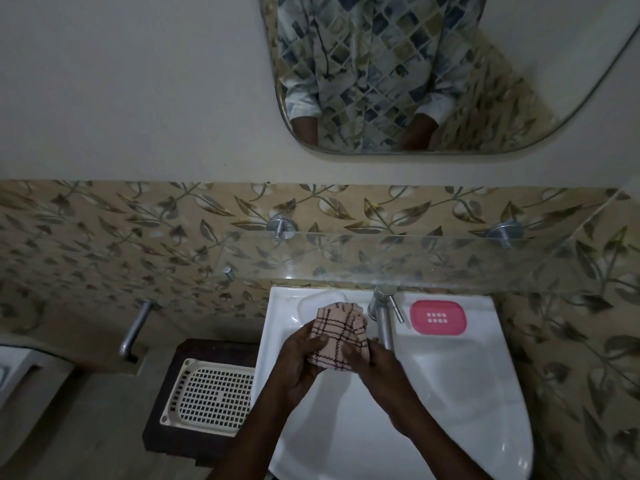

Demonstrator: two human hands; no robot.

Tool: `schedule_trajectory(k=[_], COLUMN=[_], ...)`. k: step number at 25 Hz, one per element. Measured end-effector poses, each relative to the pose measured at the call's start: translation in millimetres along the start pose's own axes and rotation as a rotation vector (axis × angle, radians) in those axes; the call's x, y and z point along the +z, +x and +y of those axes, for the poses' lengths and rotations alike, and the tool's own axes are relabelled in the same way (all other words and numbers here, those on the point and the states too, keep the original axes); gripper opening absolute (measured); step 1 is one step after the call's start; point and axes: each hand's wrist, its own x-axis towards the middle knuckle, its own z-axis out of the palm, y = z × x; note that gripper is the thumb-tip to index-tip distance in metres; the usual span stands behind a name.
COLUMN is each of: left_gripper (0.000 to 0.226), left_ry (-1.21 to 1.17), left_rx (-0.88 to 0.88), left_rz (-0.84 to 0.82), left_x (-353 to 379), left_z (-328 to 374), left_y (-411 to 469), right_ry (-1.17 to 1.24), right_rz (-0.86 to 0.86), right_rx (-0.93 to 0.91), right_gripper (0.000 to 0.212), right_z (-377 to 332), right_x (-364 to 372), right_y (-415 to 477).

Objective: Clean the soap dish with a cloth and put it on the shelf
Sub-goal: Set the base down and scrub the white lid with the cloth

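A pink soap dish [438,317] with drain holes lies on the back right ledge of the white sink [450,393], to the right of the tap. A pink cloth with dark check lines [337,332] is bunched over the left part of the basin. My left hand [299,365] grips its left side and my right hand [372,367] grips its lower right. Both hands are well left of the dish and apart from it. Above the sink a clear glass shelf [398,258] juts from the wall on two metal brackets.
A chrome tap [382,313] stands at the middle back of the sink. A cream perforated tray [211,394] rests on a dark stool left of the sink. A mirror [433,71] hangs above. A metal handle [135,329] sticks out at the left.
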Motion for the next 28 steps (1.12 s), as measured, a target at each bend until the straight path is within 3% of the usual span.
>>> schedule_trajectory(k=[2, 3, 6, 8, 11, 14, 16, 18, 19, 22, 24, 28], left_gripper=[0.054, 0.054, 0.050, 0.046, 0.042, 0.034, 0.032, 0.045, 0.062, 0.112, 0.118, 0.104], left_ry=[0.057, 0.127, 0.341, 0.402, 0.469, 0.539, 0.703, 0.938, 1.062, 1.355, 1.449, 1.499], left_rx=[-0.024, -0.039, -0.086, -0.103, -0.112, -0.116, -0.008, 0.096, 0.096, 0.076, 0.108, 0.147], left_rz=[-0.021, 0.019, 0.190, 0.203, 0.174, 0.152, 0.372, 0.567, 0.558, 0.295, 0.208, 0.230], left_x=[-2.5, -3.9, -15.3, -20.3, -25.5, -34.4, -43.7, -52.8, -54.2, -57.4, -58.7, -63.1], left_z=[5.6, 8.5, 9.3, 8.0, 4.7, 0.0, 0.7, 6.6, 11.5, 12.9, 5.3, -1.8], left_y=[-1.2, -1.9, -4.0, -4.2, 2.5, 13.4, 27.0, 44.7, 54.0, 81.9, 93.1, 105.0], right_ry=[0.371, 0.422, 0.317, 0.325, 0.380, 0.429, 0.322, 0.215, 0.189, 0.134, 0.094, 0.042], right_rz=[-0.109, -0.087, 0.129, 0.188, 0.163, 0.083, 0.134, 0.163, 0.177, 0.239, 0.265, 0.281], right_rx=[0.095, 0.090, 0.127, 0.196, 0.269, 0.264, 0.255, 0.261, 0.270, 0.300, 0.309, 0.284], right_gripper=[0.035, 0.039, 0.026, 0.018, 0.026, 0.019, 0.024, 0.029, 0.030, 0.030, 0.031, 0.041], right_z=[2.9, 5.9, 12.2, 14.6, 20.2, 24.2, 31.0, 42.1, 48.2, 66.1, 73.8, 81.4], right_x=[7.9, 6.8, 2.3, 3.3, 4.0, 6.3, 5.0, 3.6, 2.8, -4.1, -11.3, -24.1], right_y=[15.0, 22.3, 34.3, 36.5, 39.9, 39.9, 38.0, 33.3, 30.3, 20.9, 15.5, 8.4])
